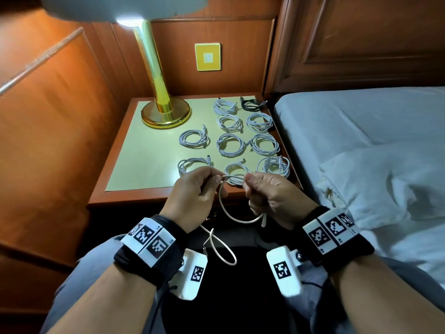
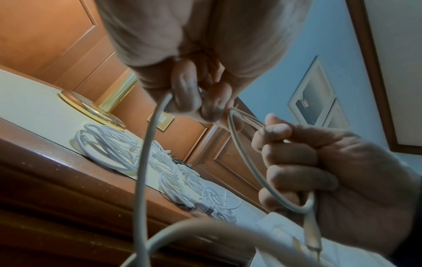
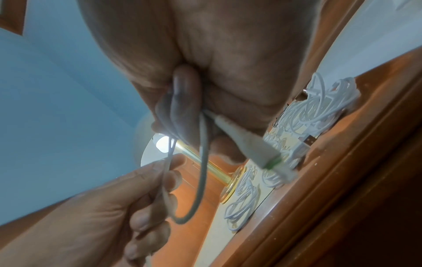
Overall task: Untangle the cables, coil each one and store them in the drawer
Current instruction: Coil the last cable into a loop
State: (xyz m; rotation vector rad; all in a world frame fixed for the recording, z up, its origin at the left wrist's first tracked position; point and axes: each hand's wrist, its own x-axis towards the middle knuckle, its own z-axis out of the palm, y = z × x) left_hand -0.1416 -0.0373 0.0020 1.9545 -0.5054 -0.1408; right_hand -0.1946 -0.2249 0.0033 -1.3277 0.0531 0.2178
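Both hands hold one white cable point(image 1: 225, 208) in front of the nightstand point(image 1: 134, 196). My left hand point(image 1: 195, 189) pinches it near the top of a loop, and the cable point(image 2: 146, 153) hangs down from those fingers point(image 2: 187, 101). My right hand point(image 1: 272, 191) grips the loop's other side with curled fingers point(image 2: 294, 162); the plug end point(image 3: 258, 150) sticks out below the palm. A slack loop point(image 1: 221, 251) dangles over my lap. Several coiled white cables point(image 1: 230, 144) and one black coil point(image 1: 250, 104) lie on the nightstand top.
A brass lamp point(image 1: 163, 112) stands at the nightstand's back left. A bed with white sheets point(image 1: 361, 141) lies on the right, close to the nightstand's edge. Wood panelling point(image 1: 48, 116) lines the left wall. No drawer opening shows.
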